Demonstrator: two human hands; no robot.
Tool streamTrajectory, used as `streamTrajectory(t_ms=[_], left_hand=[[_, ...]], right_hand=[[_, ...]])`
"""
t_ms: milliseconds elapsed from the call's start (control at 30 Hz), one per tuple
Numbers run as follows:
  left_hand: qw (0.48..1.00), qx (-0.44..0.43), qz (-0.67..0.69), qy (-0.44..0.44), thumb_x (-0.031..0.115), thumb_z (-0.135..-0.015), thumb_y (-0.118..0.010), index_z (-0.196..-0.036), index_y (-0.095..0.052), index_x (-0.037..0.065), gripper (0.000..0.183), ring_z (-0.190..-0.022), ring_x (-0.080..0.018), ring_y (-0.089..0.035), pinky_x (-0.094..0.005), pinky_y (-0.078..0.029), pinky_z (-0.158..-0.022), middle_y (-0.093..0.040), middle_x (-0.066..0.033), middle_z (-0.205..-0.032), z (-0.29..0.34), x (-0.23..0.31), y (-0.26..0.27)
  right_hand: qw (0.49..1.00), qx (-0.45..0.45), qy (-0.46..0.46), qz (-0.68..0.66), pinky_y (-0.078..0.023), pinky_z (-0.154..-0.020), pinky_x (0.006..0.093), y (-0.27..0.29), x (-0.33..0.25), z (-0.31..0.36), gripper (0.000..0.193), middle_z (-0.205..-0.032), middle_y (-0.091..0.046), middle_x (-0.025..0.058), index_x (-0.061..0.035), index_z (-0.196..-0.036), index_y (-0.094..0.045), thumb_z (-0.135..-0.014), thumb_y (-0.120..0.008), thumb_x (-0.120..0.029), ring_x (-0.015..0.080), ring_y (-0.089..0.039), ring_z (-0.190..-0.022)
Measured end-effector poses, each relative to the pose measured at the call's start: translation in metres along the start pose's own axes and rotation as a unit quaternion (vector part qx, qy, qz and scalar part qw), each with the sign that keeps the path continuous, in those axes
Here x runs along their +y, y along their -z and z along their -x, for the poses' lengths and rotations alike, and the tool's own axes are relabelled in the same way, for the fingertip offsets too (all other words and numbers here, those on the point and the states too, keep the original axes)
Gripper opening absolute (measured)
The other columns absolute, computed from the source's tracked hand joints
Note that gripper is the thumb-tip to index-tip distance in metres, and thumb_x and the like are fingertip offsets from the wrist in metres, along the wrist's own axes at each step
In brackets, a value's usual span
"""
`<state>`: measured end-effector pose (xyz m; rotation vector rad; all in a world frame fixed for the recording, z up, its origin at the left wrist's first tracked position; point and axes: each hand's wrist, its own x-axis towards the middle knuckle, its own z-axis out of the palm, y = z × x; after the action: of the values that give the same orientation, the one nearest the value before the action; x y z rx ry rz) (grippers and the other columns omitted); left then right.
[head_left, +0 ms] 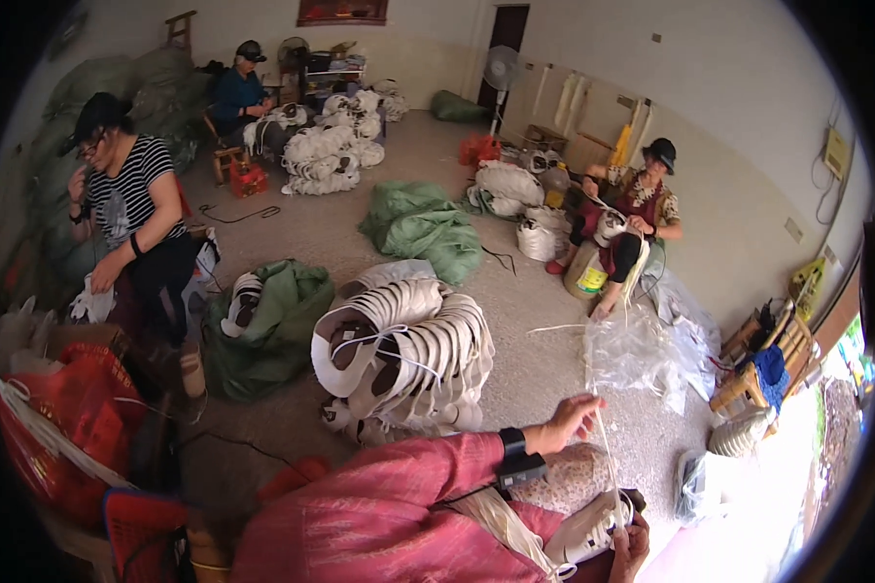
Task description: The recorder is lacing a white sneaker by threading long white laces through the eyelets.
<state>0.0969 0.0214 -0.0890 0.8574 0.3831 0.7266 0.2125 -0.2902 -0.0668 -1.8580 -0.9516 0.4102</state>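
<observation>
My left hand [566, 425], at the end of a red sleeve, is raised with its fingers pinched on a white shoelace [606, 449]. The lace runs down taut to a white shoe upper [589, 532] with a dark opening, which lies near my lap. My right hand [631, 548] grips the upper at its lacing edge; part of that hand is hidden. A bundle of loose white laces [506, 520] hangs across my lap, beside the upper. A black band and a small dark box sit on my left wrist.
A big curved stack of white uppers [428, 335] stands on the floor ahead. Green sacks [423, 228] lie behind it and to its left. Three co-workers sit around the room. Clear plastic sheeting [642, 350] and a bamboo chair [749, 384] are at right; red bags [73, 428] at left.
</observation>
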Motion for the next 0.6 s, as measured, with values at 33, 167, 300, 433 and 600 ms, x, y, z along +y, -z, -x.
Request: streamTrajectory(t_ms=[33, 167, 300, 433, 600], left_hand=[[1.0, 0.013, -0.008, 0.008, 0.036, -0.095, -0.056, -0.102, -0.066, 0.007, 0.031, -0.054, -0.0073, -0.052, -0.0218, -0.042, -0.043, -0.054, 0.0026, -0.074, -0.004, 0.005, 0.003], [0.999, -0.044, 0.016, -0.012, 0.032, -0.095, -0.057, -0.103, -0.065, 0.004, 0.03, -0.052, -0.0066, -0.049, -0.0227, -0.039, -0.045, -0.049, 0.0039, -0.063, -0.009, 0.019, 0.009], [0.997, -0.064, 0.036, 0.003, 0.03, -0.096, -0.056, -0.105, -0.064, 0.004, 0.029, -0.053, -0.0071, -0.049, -0.0239, -0.04, -0.046, -0.05, 0.0039, -0.065, -0.007, 0.017, 0.004], [0.992, -0.067, 0.087, 0.054, 0.03, -0.096, -0.057, -0.11, -0.063, 0.004, 0.03, -0.055, -0.0082, -0.052, -0.0248, -0.044, -0.049, -0.053, 0.003, -0.068, -0.007, 0.013, 0.002], [0.988, -0.085, 0.11, 0.061, 0.031, -0.096, -0.056, -0.11, -0.063, 0.006, 0.03, -0.059, -0.0082, -0.053, -0.0253, -0.046, -0.054, -0.054, 0.0036, -0.071, -0.004, 0.016, 0.001]], right_hand=[[1.0, 0.009, -0.009, -0.004, -0.045, -0.089, 0.035, 0.0, 0.004, 0.001, 0.017, -0.109, -0.063, 0.0147, -0.0009, -0.097, -0.066, -0.087, -0.068, -0.014, 0.0198, -0.055, -0.101], [0.998, -0.001, -0.002, 0.06, -0.045, -0.09, 0.0349, -0.001, 0.019, -0.005, 0.017, -0.111, -0.062, 0.0158, -0.0021, -0.098, -0.066, -0.088, -0.068, -0.016, 0.0186, -0.055, -0.103], [0.994, 0.0, 0.07, -0.085, -0.04, -0.063, 0.0216, -0.003, 0.029, -0.011, 0.014, -0.116, -0.054, 0.0105, -0.0035, -0.072, -0.056, -0.084, -0.064, -0.008, 0.0083, -0.05, -0.075], [0.997, 0.044, 0.062, -0.01, -0.036, -0.093, 0.0367, -0.002, 0.034, -0.01, 0.012, -0.113, -0.063, 0.0091, -0.004, -0.072, -0.059, -0.076, -0.069, -0.01, 0.0253, -0.048, -0.102], [0.998, 0.056, 0.025, -0.023, -0.037, -0.094, 0.0364, -0.003, 0.032, -0.008, 0.012, -0.112, -0.063, 0.0087, -0.0031, -0.074, -0.061, -0.075, -0.07, -0.011, 0.024, -0.048, -0.106]])
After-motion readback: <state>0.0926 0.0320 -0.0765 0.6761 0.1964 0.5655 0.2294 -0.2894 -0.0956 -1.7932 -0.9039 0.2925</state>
